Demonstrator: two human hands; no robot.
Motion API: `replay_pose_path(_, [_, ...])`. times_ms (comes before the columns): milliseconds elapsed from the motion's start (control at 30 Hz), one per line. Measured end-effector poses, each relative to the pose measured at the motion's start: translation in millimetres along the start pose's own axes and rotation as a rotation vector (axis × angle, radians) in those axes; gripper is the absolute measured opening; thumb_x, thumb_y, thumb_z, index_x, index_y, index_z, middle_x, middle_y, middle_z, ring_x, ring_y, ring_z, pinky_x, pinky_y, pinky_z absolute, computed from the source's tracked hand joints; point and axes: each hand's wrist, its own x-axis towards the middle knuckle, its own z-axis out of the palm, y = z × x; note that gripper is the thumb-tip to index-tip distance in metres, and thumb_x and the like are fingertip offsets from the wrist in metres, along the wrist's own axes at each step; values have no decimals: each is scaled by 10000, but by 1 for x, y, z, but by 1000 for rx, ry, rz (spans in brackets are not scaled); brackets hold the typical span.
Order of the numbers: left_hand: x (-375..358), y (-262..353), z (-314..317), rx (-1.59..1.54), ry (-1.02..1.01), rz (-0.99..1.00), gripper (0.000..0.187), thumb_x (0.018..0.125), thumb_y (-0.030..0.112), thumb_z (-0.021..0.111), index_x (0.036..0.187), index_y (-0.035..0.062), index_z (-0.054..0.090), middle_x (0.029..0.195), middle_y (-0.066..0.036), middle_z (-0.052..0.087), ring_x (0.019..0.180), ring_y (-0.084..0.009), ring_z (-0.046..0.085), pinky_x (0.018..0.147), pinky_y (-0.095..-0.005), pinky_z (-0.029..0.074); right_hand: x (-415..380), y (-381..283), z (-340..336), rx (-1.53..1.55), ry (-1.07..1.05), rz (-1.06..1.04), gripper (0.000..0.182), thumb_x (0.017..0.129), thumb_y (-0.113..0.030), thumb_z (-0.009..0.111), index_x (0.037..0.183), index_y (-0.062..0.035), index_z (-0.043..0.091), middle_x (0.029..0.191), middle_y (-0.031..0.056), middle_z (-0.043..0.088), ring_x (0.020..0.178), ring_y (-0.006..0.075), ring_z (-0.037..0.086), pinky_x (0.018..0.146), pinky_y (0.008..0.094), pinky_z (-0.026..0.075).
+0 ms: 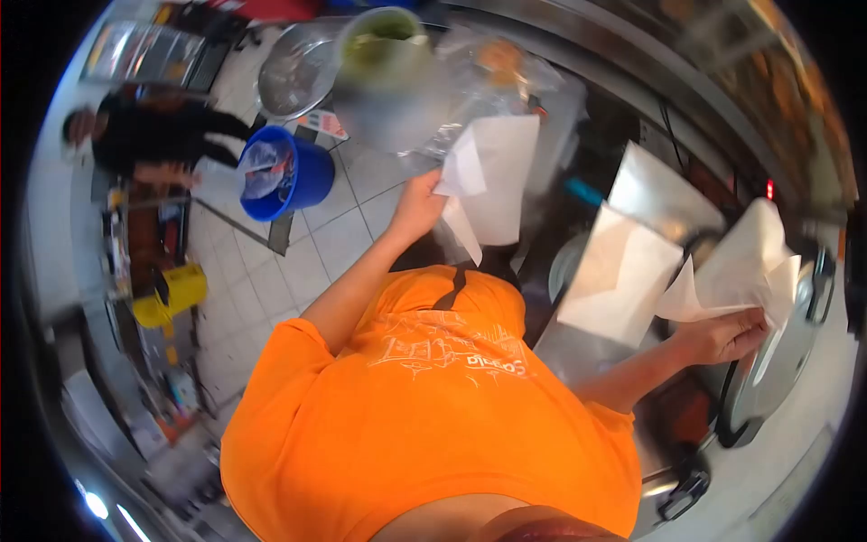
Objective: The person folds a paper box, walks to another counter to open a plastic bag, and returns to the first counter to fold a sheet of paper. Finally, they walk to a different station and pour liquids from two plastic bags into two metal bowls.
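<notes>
Gripping white paper sheets (492,176), left hand (417,206) fingers hidden behind them; right hand (722,336) pinches crumpled paper (745,262)

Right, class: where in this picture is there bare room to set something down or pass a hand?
Bare tiled floor lies between the blue bucket, the yellow bucket and the orange shirt. The steel counter is crowded: left hand grips white paper, right hand grips folded sheets, a loose sheet between them.
</notes>
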Motion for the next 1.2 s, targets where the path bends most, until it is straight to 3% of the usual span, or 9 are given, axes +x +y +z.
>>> replay_pose_path(167, [-31, -33, -74, -108, 121, -39, 246, 864, 6, 551, 1083, -24, 657, 952, -23, 687, 879, -87, 591, 780, -255, 476, -118, -34, 103, -67, -1045, -399, 317, 1018, -223, 468, 1217, 3, 567, 1120, 134, 618, 1005, 196, 576, 920, 319, 430])
replay_pose_path(200, [-42, -37, -93, -237, 152, -112, 250, 866, 27, 551, 1086, -24, 658, 963, -30, 685, 891, -98, 596, 788, -259, 475, -169, -64, 124, 246, -1227, -36, 317, 1001, -175, 472, 1247, 7, 554, 1142, 123, 610, 1006, 178, 568, 918, 318, 428])
replay_pose_path(233, [-54, -43, -112, -370, 178, -178, 255, 868, 49, 551, 1088, -24, 659, 974, -37, 684, 904, -109, 602, 797, -264, 475, -199, -108, 138, 148, -1598, 1, 375, 981, -120, 443, 1306, 64, 484, 1317, 202, 532, 1241, 300, 502, 1014, 369, 392])
replay_pose_path(300, [-80, -60, -160, -447, 207, -202, 324, 906, 143, 538, 1185, -3, 614, 1065, -51, 659, 954, -134, 607, 824, -282, 481, -297, -127, 162, 410, -1881, 119, 378, 925, -23, 492, 1296, 51, 491, 1330, 219, 516, 1234, 332, 509, 1004, 376, 404])
replay_pose_path(367, [-115, -75, -201, -806, 362, -278, 371, 932, 220, 497, 1224, 17, 601, 1094, -64, 651, 962, -152, 600, 848, -294, 473, -388, -144, 181, 507, -2112, -218, 271, 886, -51, 572, 1155, -24, 562, 1351, 227, 476, 1274, 419, 433, 1051, 420, 361])
replay_pose_path(467, [-162, -115, -266, -869, 628, -157, 432, 959, 318, 490, 1281, 36, 545, 1160, -70, 616, 1002, -156, 599, 852, -311, 488, -495, -181, 195, 502, -2171, -661, 261, 876, -105, 621, 1126, -48, 572, 1374, 221, 464, 1316, 419, 393, 1077, 435, 330])
replay_pose_path(700, [-249, -202, -371, -831, 949, -314, 353, 946, 273, 516, 1156, 13, 629, 1014, -60, 668, 919, -157, 636, 750, -306, 525, -673, -238, 217, 717, -2430, -646, 446, 815, -179, 712, 1202, -34, 543, 1342, 213, 506, 1221, 406, 499, 994, 412, 425])
replay_pose_path(900, [-270, -263, -450, -953, 1036, -434, 315, 970, 236, 528, 1114, -24, 632, 983, -104, 680, 889, -202, 675, 773, -331, 577, -815, -216, 248, 670, -2598, -253, 339, 830, -56, 659, 1161, -13, 600, 1045, 150, 680, 1007, 296, 648, 875, 349, 494])
replay_pose_path(1200, [-309, -320, -665, -765, 1217, -552, 302, 969, 175, 527, 1081, -87, 627, 1017, -152, 681, 920, -227, 674, 776, -333, 585, -990, -320, 366, 553, -2564, 4, 229, 826, -3, 623, 1049, 14, 673, 1071, 153, 678, 988, 236, 665, 861, 305, 500])
